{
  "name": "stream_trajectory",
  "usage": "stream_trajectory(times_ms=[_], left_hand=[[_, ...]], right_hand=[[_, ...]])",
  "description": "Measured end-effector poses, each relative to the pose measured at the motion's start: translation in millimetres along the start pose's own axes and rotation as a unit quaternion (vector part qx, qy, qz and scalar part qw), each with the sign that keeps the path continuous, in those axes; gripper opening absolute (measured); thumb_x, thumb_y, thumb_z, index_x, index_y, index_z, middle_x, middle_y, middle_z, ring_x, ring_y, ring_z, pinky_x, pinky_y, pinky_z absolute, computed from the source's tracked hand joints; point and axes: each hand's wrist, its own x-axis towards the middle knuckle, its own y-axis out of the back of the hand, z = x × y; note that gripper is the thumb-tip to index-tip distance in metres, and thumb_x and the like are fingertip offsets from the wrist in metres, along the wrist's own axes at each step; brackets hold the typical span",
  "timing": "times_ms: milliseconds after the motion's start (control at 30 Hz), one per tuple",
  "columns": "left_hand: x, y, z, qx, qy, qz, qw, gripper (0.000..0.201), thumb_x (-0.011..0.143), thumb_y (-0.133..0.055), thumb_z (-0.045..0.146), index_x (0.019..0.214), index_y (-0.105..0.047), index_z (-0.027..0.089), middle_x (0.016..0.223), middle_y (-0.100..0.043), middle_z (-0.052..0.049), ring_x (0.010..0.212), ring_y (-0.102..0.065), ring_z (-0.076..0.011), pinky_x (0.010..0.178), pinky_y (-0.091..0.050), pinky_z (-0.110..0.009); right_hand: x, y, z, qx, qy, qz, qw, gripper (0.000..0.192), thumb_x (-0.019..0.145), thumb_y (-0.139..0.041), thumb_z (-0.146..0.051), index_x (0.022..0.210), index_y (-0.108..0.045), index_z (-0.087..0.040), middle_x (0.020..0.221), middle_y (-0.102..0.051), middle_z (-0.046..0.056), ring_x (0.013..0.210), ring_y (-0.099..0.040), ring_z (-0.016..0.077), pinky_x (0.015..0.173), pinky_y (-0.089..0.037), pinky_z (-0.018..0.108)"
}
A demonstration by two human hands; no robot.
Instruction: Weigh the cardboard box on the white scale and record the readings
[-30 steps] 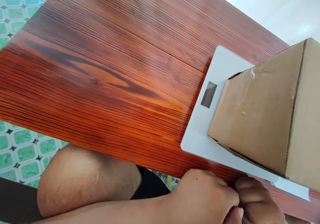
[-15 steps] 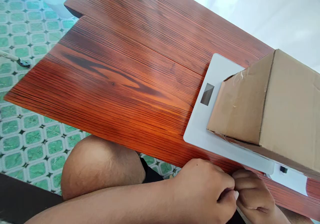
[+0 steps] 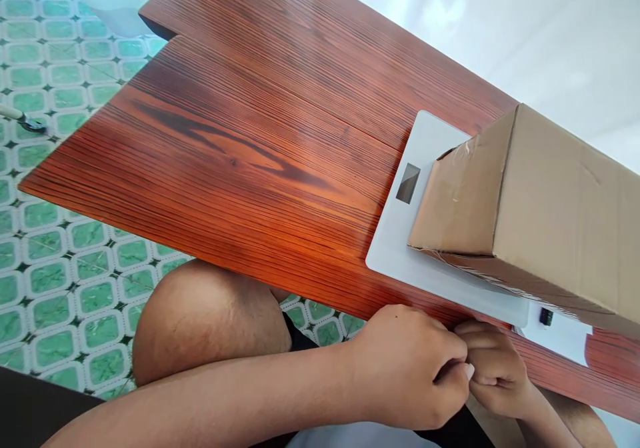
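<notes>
My left hand (image 3: 410, 361) and my right hand (image 3: 493, 368) meet just below the near edge of the red-brown wooden table (image 3: 250, 141). Both have their fingers curled and the fingertips press together; nothing shows between them. Just beyond the hands, a brown cardboard box (image 3: 540, 221) sits on a flat white scale (image 3: 395, 255) whose dark display (image 3: 407, 183) is blank. The hands touch neither the box nor the scale.
A white sheet (image 3: 567, 341) with a small black part (image 3: 546, 316) lies under the box's right end. My bare knee (image 3: 210, 321) is under the table edge. Green patterned floor tiles (image 3: 60, 268) spread to the left. A white wall is behind.
The view has shifted, so the table and box sit further left and more floor shows. My hands stay together at the table edge, now slightly higher in view.
</notes>
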Motion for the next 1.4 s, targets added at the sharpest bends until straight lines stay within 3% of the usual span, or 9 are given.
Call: stream_trajectory(times_ms=[567,833,1133,1400], left_hand=[[1.7,0.8,-1.2,-0.077,-0.025,-0.008,0.997,0.035,0.082,-0.065,0.015,0.063,-0.036,0.019,0.058,-0.038,0.005,0.057,-0.037,-0.0104,0.060,-0.032,-0.026],[6.5,1.1,-4.4,-0.043,0.011,-0.028,0.999,0.037,0.083,-0.065,0.018,0.061,-0.034,0.019,0.057,-0.039,0.005,0.055,-0.036,-0.0105,0.057,-0.029,-0.027],[9.5,2.8,-6.0,0.007,0.015,-0.058,0.998,0.038,0.085,-0.063,0.022,0.062,-0.034,0.019,0.058,-0.044,0.004,0.056,-0.039,-0.0109,0.055,-0.029,-0.027],[7.0,0.7,-4.2,0.016,0.006,-0.038,0.999,0.036,0.086,-0.062,0.023,0.062,-0.036,0.018,0.059,-0.049,0.004,0.057,-0.044,-0.0109,0.057,-0.030,-0.027]], right_hand=[[1.3,1.5,-4.2,-0.005,-0.011,-0.024,1.000,0.038,0.085,-0.047,-0.004,0.076,-0.014,-0.023,0.059,-0.026,-0.005,0.053,-0.022,0.0143,0.054,-0.019,0.031],[-8.6,0.6,0.0,-0.012,-0.006,-0.034,0.999,0.037,0.084,-0.044,-0.002,0.074,-0.014,-0.022,0.059,-0.027,-0.005,0.055,-0.028,0.0140,0.056,-0.022,0.033],[-15.5,1.8,-1.2,-0.043,-0.017,-0.048,0.998,0.038,0.084,-0.045,0.000,0.072,-0.015,-0.020,0.060,-0.025,-0.004,0.058,-0.024,0.0145,0.057,-0.020,0.034],[-8.8,3.4,-0.6,-0.019,-0.005,-0.045,0.999,0.036,0.085,-0.043,-0.002,0.076,-0.014,-0.022,0.061,-0.024,-0.004,0.056,-0.023,0.0154,0.056,-0.018,0.033]])
